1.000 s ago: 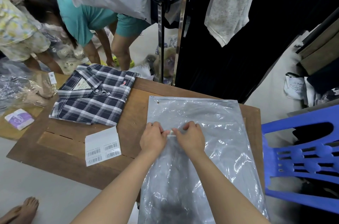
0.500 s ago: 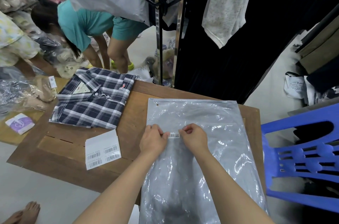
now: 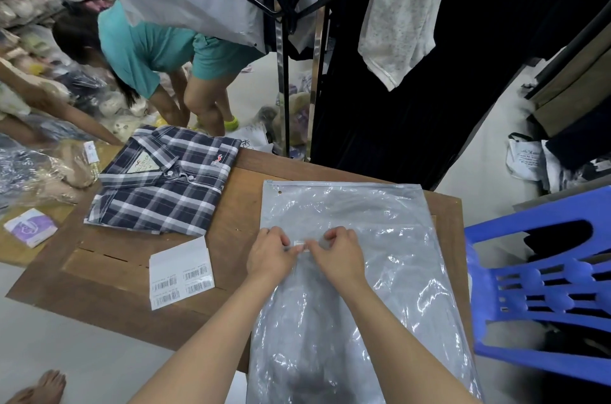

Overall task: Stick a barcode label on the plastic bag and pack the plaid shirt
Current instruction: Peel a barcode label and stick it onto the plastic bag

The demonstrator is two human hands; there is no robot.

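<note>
A small white barcode label [image 3: 302, 245] is pinched between the fingertips of the left hand [image 3: 269, 255] and the right hand [image 3: 340, 253], which are drawn together over it, each closed on one end of the strip. The label is held flat against, or just at, the surface of a large translucent grey plastic zip bag [image 3: 347, 288]; whether it is already fully stuck down cannot be told.

The bag is laid flat on a brown wooden table [image 3: 109, 274], with its zip edge away from the person and its near end hanging over the table's front edge. To the left of the hands, a white backing sheet with several remaining barcode stickers [image 3: 181, 273] is seen lying on the table, apart from the bag. Further away on the left, the folded navy-and-white plaid shirt [image 3: 165, 182] rests on the table's far corner, outside the bag and untouched.

The labelling step is judged to be nearly finished: the label appears placed and needs only to be pressed smooth. The packing is judged not begun, since the bag looks empty and shut and the shirt has yet to be slid inside.
</note>
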